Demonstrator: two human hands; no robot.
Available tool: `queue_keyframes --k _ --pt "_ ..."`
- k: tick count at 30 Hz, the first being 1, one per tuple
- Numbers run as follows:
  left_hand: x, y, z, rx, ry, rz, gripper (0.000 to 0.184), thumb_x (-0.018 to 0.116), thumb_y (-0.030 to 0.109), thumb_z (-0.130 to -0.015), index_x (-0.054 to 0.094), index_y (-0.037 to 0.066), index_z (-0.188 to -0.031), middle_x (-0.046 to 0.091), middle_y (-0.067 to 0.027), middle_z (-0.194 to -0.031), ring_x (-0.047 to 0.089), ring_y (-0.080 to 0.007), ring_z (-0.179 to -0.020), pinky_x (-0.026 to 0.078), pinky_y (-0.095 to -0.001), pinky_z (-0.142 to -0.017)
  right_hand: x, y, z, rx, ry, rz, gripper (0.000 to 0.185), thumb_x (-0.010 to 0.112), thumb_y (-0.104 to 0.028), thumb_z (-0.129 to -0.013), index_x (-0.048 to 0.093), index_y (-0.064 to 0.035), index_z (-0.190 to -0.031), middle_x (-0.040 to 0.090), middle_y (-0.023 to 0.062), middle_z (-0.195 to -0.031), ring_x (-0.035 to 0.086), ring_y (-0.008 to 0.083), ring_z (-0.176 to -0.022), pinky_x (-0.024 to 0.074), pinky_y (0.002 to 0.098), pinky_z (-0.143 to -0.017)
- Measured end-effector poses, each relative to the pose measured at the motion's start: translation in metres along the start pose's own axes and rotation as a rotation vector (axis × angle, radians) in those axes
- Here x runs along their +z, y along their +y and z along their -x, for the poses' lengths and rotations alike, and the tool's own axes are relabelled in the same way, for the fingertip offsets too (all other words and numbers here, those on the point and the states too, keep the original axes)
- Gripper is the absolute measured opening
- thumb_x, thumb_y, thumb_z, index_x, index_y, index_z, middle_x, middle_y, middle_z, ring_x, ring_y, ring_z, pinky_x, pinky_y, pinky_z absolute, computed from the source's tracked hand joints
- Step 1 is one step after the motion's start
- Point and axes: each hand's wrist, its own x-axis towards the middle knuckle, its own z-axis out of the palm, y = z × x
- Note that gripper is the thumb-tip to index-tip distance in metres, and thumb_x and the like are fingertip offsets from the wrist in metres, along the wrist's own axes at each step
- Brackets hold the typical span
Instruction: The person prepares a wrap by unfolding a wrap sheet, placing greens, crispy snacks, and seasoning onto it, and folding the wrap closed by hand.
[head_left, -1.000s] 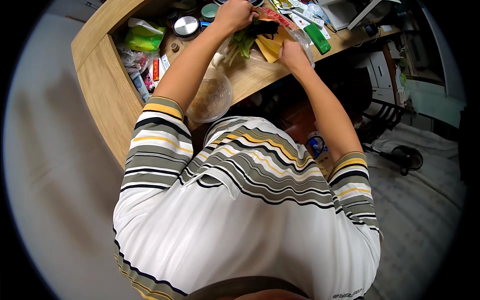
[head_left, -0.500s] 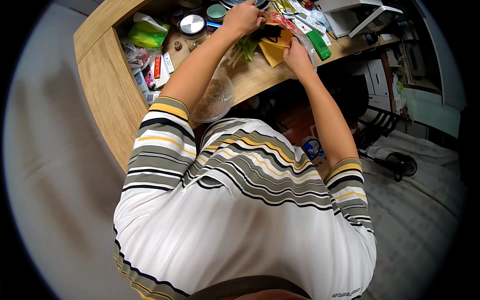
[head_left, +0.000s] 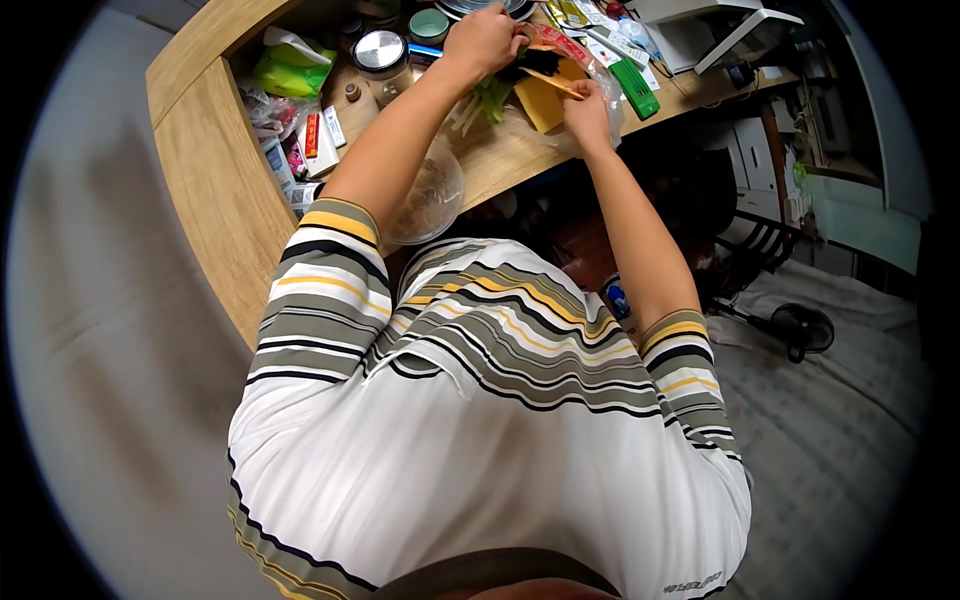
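Right hand [head_left: 588,112] pinching thin yellow sheet [head_left: 553,83]; left hand [head_left: 483,42] hovering near leafy greens [head_left: 490,99], its grip unclear from here

Before me, a wooden desk [head_left: 500,170] carries a silver-lidded jar [head_left: 382,64], with a small green bowl [head_left: 428,24] between one and two o'clock from it. A small brown piece [head_left: 353,92] sits between seven and eight, a white packet [head_left: 335,127] at seven; well apart, at three, lies a green case [head_left: 635,88].

White shirt [head_left: 500,470]; grey, black, yellow stripes [head_left: 520,330]; short banded sleeves [head_left: 325,300].
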Motion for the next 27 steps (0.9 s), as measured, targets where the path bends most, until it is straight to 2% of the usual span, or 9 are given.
queue_keyframes --k 1,3,5,11,14,17,20,25,27 --pt "-0.003 0.002 -0.001 0.001 -0.003 0.001 0.023 0.069 0.035 -0.081 0.074 0.013 -0.087 0.062 -0.0058 -0.097 0.063 -0.0292 -0.088 0.051 -0.0399 -0.076 0.002 -0.001 0.002 0.005 0.050 -0.080 0.020 0.058 -0.002 -0.075 0.057 -0.0054 -0.095 0.062 0.0160 -0.093 0.061 0.0315 -0.086 0.0474 0.0391 -0.079" --pt "-0.010 0.003 -0.004 0.022 -0.031 0.085 0.022 0.061 0.026 -0.080 0.073 0.011 -0.091 0.061 -0.0216 -0.095 0.062 -0.0384 -0.087 0.051 -0.0459 -0.077 0.011 0.012 0.001 -0.002 0.126 -0.039 0.018 0.057 -0.001 -0.076 0.058 -0.0052 -0.094 0.064 0.0130 -0.091 0.061 0.0278 -0.085 0.0477 0.0364 -0.078" --pt "-0.012 0.004 -0.004 0.027 -0.022 0.095 0.023 0.060 0.026 -0.081 0.073 0.011 -0.092 0.060 -0.0216 -0.093 0.062 -0.0388 -0.086 0.050 -0.0463 -0.077 0.016 0.024 -0.002 -0.013 0.201 0.005 0.017 0.056 -0.001 -0.077 0.059 -0.0049 -0.093 0.065 0.0101 -0.088 0.062 0.0241 -0.083 0.0479 0.0337 -0.077" --pt "-0.001 -0.005 -0.012 0.019 0.018 0.091 0.023 0.060 0.025 -0.080 0.073 0.009 -0.090 0.060 -0.0242 -0.093 0.061 -0.0402 -0.085 0.050 -0.0466 -0.077 0.007 0.015 0.005 -0.061 0.162 -0.050 0.021 0.054 0.002 -0.072 0.062 -0.0045 -0.090 0.065 0.0127 -0.089 0.062 0.0290 -0.085 0.0480 0.0381 -0.079" --pt "-0.002 -0.007 -0.014 0.048 0.037 0.118 0.023 0.061 0.024 -0.079 0.073 0.007 -0.087 0.060 -0.0255 -0.093 0.061 -0.0409 -0.085 0.050 -0.0467 -0.077 -0.004 0.021 -0.008 -0.182 0.132 0.122 0.026 0.056 -0.005 -0.082 0.061 -0.0033 -0.107 0.067 0.0117 -0.092 0.064 0.0226 -0.084 0.0474 0.0322 -0.080" --pt "-0.001 -0.008 -0.014 0.046 0.045 0.122 0.023 0.061 0.025 -0.079 0.073 0.006 -0.086 0.060 -0.0259 -0.094 0.061 -0.0412 -0.085 0.050 -0.0468 -0.077 -0.017 0.000 -0.011 -0.081 0.092 0.061 0.040 0.062 -0.032 -0.090 0.059 -0.0008 -0.114 0.069 0.0148 -0.098 0.066 0.0247 -0.090 0.0481 0.0326 -0.080" --pt "-0.001 -0.003 -0.014 0.017 0.034 0.092 0.024 0.061 0.026 -0.079 0.073 0.006 -0.087 0.060 -0.0250 -0.096 0.062 -0.0408 -0.086 0.050 -0.0467 -0.078 -0.022 -0.023 -0.001 0.015 0.141 -0.053 0.038 0.062 -0.029 -0.088 0.061 -0.0015 -0.114 0.067 0.0189 -0.099 0.065 0.0305 -0.091 0.0484 0.0373 -0.082" --pt "-0.012 0.008 -0.009 -0.028 0.016 0.144 0.024 0.062 0.027 -0.078 0.073 0.009 -0.087 0.060 -0.0222 -0.100 0.062 -0.0390 -0.086 0.051 -0.0463 -0.078 -0.017 -0.031 0.016 0.182 0.029 -0.215 0.035 0.056 -0.015 -0.083 0.062 -0.0033 -0.115 0.067 0.0182 -0.102 0.064 0.0297 -0.097 0.0471 0.0349 -0.086" --pt "-0.008 0.005 -0.011 -0.048 -0.009 0.122 0.022 0.061 0.027 -0.079 0.074 0.012 -0.089 0.060 -0.0210 -0.102 0.062 -0.0379 -0.087 0.051 -0.0461 -0.078 -0.003 -0.021 0.026 0.207 0.112 -0.181 0.028 0.057 -0.011 -0.084 0.067 -0.0049 -0.109 0.067 0.0118 -0.100 0.062 0.0222 -0.093 0.0463 0.0292 -0.083"
